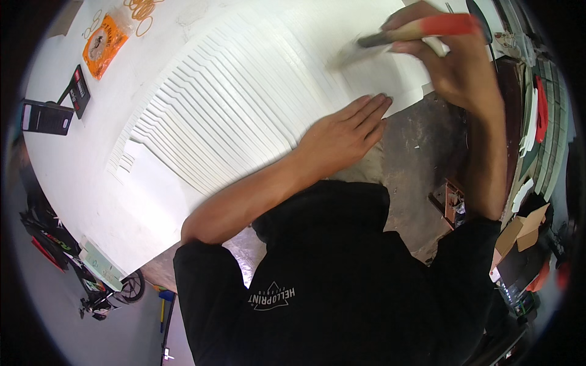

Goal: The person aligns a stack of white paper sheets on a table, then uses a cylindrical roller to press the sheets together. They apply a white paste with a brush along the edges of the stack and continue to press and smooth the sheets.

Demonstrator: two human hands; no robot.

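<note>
A wide row of white paper sheets (229, 100) lies fanned out on the white table, each overlapping its neighbour so their edges form narrow steps. My left hand (343, 135) rests flat near the row's right end, fingers stretched out along the near edge of the paper. Gripped in my right hand (461, 73) is a flat paintbrush (448, 25) with a red and pale handle and a dark ferrule. Its light bristles are smeared by motion over the right-hand sheets, and whether they touch the paper I cannot tell.
On the white table (64, 183), at the left, are a dark phone-like device (47, 117), a small black box-shaped item (79, 91), an orange packet (105, 47) and rubber bands (143, 8). A bicycle (113, 296) stands lower left. An open cardboard box (522, 230) sits at the right.
</note>
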